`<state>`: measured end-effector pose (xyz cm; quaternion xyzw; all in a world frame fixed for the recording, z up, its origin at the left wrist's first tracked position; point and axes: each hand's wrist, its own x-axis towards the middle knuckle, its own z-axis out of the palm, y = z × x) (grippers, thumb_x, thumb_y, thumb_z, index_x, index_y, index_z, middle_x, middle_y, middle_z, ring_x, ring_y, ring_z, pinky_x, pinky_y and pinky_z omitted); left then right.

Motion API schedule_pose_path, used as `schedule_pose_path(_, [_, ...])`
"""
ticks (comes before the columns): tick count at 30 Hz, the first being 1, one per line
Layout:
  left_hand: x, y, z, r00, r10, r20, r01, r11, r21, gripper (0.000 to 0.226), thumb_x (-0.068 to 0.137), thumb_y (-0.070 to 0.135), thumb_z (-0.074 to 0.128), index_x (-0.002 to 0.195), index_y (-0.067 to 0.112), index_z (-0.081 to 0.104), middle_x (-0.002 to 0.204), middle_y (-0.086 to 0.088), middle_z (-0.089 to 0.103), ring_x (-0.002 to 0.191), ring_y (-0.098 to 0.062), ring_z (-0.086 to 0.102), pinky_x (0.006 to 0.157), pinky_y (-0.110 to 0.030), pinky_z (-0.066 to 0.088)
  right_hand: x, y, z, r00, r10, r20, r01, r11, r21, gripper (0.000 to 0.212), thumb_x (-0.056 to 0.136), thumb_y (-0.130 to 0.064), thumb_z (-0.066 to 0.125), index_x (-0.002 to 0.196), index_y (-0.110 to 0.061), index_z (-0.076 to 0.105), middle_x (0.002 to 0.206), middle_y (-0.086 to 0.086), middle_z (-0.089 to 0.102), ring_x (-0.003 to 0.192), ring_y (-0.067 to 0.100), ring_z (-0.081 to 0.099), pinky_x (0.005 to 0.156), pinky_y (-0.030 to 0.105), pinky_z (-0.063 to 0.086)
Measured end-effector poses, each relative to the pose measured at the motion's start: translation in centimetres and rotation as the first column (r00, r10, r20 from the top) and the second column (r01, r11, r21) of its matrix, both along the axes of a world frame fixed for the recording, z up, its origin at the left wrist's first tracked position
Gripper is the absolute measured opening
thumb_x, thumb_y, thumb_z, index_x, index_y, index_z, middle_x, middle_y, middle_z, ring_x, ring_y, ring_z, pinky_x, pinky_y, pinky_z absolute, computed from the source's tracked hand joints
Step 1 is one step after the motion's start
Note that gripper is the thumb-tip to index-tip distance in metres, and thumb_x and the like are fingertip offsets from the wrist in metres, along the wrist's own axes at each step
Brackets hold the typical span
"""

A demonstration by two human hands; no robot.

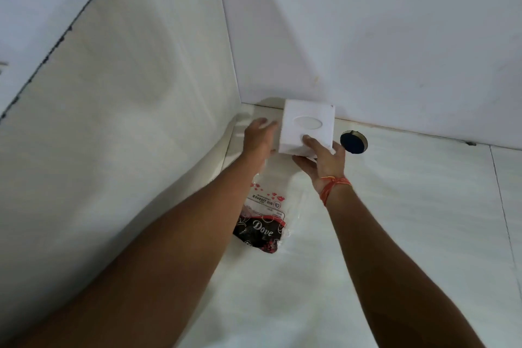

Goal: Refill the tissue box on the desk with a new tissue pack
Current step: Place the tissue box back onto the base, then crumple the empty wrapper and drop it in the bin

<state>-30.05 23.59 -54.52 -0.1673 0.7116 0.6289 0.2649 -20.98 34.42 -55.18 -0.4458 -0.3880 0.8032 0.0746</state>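
A white tissue box (308, 128) sits at the far corner of the bench (395, 220), gripped by the right hand (324, 159). The left hand (258, 135) is open just beside it, holding nothing. The tissue pack (268, 200) lies nearer, between the forearms, long axis running near to far.

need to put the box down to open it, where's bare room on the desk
Bare desk lies right of the right forearm, bordered by the back wall and the dark round disc. It is crowded near the left wall: the tissue pack lies under the tissue box.
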Motion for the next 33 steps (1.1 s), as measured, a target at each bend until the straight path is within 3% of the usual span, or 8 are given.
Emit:
schedule_pose_path(6, [1.0, -0.8, -2.8, 0.956, -0.224, -0.191, 0.205, 0.972, -0.116, 0.036, 0.089, 0.015, 0.06, 0.125, 0.013, 0.065, 0.117, -0.01, 0.07, 0.112, -0.033, 0.064, 0.098, -0.05, 0.052, -0.6, 0.1, -2.2, 0.921, 0.102, 0.375, -0.286, 0.831, 0.477, 0.078, 0.067, -0.049, 0.081, 0.127, -0.011, 0.05, 0.124, 0.008, 0.056, 0.109, 0.027, 0.057, 0.095, 0.043, 0.052])
schedule_pose_path(10, [1.8, -1.5, -2.7, 0.909, -0.343, -0.239, 0.254, 0.907, -0.336, 0.049, 0.093, 0.029, 0.058, 0.139, 0.015, 0.05, 0.136, -0.01, 0.059, 0.125, -0.027, 0.056, 0.104, -0.042, 0.047, 0.4, 0.5, -2.1, 0.882, 0.196, 0.429, -0.4, 0.793, 0.46, 0.09, 0.071, -0.06, 0.072, 0.138, -0.007, 0.044, 0.139, 0.011, 0.052, 0.123, 0.03, 0.053, 0.102, 0.044, 0.047])
schedule_pose_path(13, [4.1, -3.7, -2.1, 0.902, -0.322, -0.289, 0.063, 0.757, -0.65, 0.05, 0.091, 0.022, 0.058, 0.139, 0.013, 0.047, 0.14, -0.015, 0.052, 0.13, -0.031, 0.049, 0.101, -0.045, 0.049, 3.6, -0.6, -1.5, 0.846, 0.173, 0.504, -0.432, 0.776, 0.459, 0.084, 0.081, -0.056, 0.066, 0.141, -0.005, 0.037, 0.141, 0.014, 0.047, 0.126, 0.032, 0.049, 0.099, 0.037, 0.042])
schedule_pose_path(17, [8.5, -7.1, -1.5, 0.929, -0.337, 0.154, 0.319, 0.514, -0.796, 0.062, 0.091, 0.028, 0.055, 0.147, 0.014, 0.031, 0.153, -0.019, 0.029, 0.141, -0.037, 0.03, 0.11, -0.056, 0.035, 9.4, -4.1, -1.2, 0.689, 0.233, 0.686, -0.587, 0.734, 0.341, 0.069, 0.078, -0.047, 0.069, 0.127, -0.005, 0.045, 0.127, 0.017, 0.059, 0.111, 0.036, 0.059, 0.096, 0.045, 0.05])
schedule_pose_path(22, [10.3, -8.7, -2.2, 0.971, -0.196, 0.136, 0.238, 0.751, -0.616, 0.047, 0.088, 0.002, 0.052, 0.134, 0.009, 0.05, 0.136, -0.016, 0.058, 0.121, -0.035, 0.058, 0.096, -0.039, 0.049, 10.9, -5.7, -1.7, 0.716, 0.26, 0.648, -0.572, 0.751, 0.33, 0.028, 0.075, -0.007, 0.064, 0.101, -0.018, 0.066, 0.106, 0.008, 0.069, 0.095, 0.029, 0.067, 0.086, 0.04, 0.057])
schedule_pose_path(26, [11.9, -11.0, -1.0, 0.972, 0.022, 0.236, 0.015, 0.988, -0.152, 0.027, 0.082, -0.017, 0.055, 0.097, 0.001, 0.069, 0.086, -0.019, 0.071, 0.069, -0.026, 0.067, 0.048, -0.025, 0.056, 12.5, -3.1, -0.3, 0.92, 0.153, 0.36, -0.267, 0.918, 0.293, 0.027, 0.073, 0.012, 0.066, 0.068, -0.014, 0.07, 0.076, 0.006, 0.073, 0.072, 0.022, 0.071, 0.061, 0.031, 0.059])
schedule_pose_path(30, [14.8, -12.2, 1.9, 0.938, 0.042, 0.343, -0.114, 0.975, 0.193, 0.03, 0.085, -0.022, 0.051, 0.07, 0.003, 0.058, 0.064, -0.01, 0.069, 0.052, -0.015, 0.07, 0.051, -0.023, 0.059, 15.2, -0.8, 2.8, 0.982, 0.15, 0.111, -0.174, 0.952, 0.251, 0.05, 0.075, 0.025, 0.045, 0.052, -0.013, 0.067, 0.078, 0.007, 0.07, 0.068, 0.02, 0.064, 0.049, 0.02, 0.049])
schedule_pose_path(33, [16.7, -13.1, 2.4, 0.9, 0.029, 0.435, -0.211, 0.901, 0.378, 0.022, 0.083, -0.015, 0.052, 0.075, 0.005, 0.056, 0.085, -0.012, 0.066, 0.061, -0.02, 0.074, 0.061, -0.027, 0.062, 16.9, 0.3, 4.0, 0.972, 0.235, -0.013, -0.225, 0.944, 0.242, 0.058, 0.072, 0.03, 0.039, 0.046, -0.013, 0.066, 0.082, 0.006, 0.069, 0.078, 0.023, 0.065, 0.056, 0.022, 0.05])
